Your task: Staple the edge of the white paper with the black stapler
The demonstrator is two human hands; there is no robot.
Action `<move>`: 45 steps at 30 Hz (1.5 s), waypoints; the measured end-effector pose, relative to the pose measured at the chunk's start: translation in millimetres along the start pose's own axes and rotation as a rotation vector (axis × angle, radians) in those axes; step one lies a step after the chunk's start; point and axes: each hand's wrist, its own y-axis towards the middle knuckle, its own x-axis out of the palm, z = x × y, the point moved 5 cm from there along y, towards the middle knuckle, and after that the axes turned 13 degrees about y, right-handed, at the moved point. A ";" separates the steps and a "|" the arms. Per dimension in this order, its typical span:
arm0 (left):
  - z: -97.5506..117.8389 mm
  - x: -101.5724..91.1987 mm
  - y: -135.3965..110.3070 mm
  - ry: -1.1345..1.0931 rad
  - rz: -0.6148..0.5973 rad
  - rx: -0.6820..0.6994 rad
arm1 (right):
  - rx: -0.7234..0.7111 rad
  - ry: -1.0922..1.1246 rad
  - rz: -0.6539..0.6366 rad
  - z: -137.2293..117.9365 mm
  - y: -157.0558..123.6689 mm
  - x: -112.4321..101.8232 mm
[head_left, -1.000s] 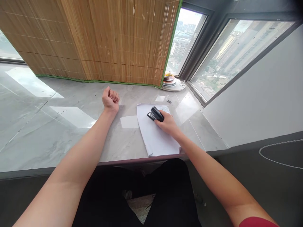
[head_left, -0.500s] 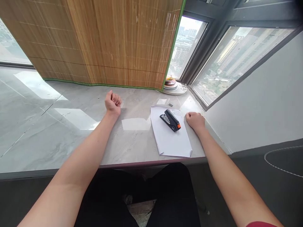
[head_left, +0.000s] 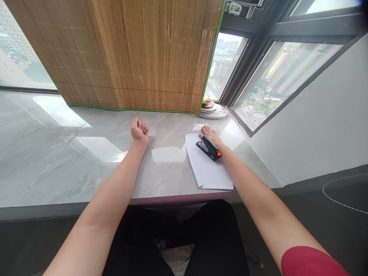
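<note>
My left hand (head_left: 140,129) rests on the counter with its fingers curled into a loose fist, nothing visible in it. At the far end of the white paper (head_left: 211,177), my right hand (head_left: 212,135) lies palm down, fingers stretched forward. A black stapler (head_left: 208,148) with an orange end sits on the paper, just in front of that hand's thumb and wrist. The hand covers the paper's far right part. The small grey strip that lay beyond the paper, which looks like staples, is mostly hidden by my fingertips.
A grey marbled counter (head_left: 166,174) stretches to the left. A bamboo blind (head_left: 138,57) with a green border hangs along its back. Stacked plates (head_left: 214,111) stand in the window corner. A white wall (head_left: 310,126) bounds the right side.
My right hand has moved left and forward from beside the paper, opening from a fist to flat fingers past the stapler. My left hand keeps its curl. The view has shifted slightly.
</note>
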 end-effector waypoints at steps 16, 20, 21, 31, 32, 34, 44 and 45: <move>64.0 -236.9 -6.0 1.874 -0.016 -0.023 | -0.303 0.230 0.068 -288.4 40.5 146.0; 61.4 -227.9 -6.2 1.880 0.012 -0.003 | -0.355 0.296 -0.001 -326.9 40.4 163.1; 61.5 -225.7 -6.1 1.876 0.010 0.000 | -0.383 0.307 -0.006 -332.4 38.8 162.7; 63.3 -227.2 -7.3 1.852 0.015 0.016 | -0.080 0.091 0.263 -140.8 6.5 15.5; 63.1 -227.0 -7.1 1.848 0.016 0.013 | 0.021 0.039 0.329 -102.4 -0.1 -1.6; 63.2 -226.6 -7.3 1.844 0.021 0.005 | 0.219 -0.047 0.336 -35.2 -11.2 -19.9; 64.6 -224.3 -9.8 1.872 0.025 0.011 | 0.230 -0.063 0.327 -4.6 -21.8 -14.2; 64.2 -224.6 -9.7 1.876 0.025 0.013 | 0.161 -0.033 0.331 -19.8 -24.5 -12.4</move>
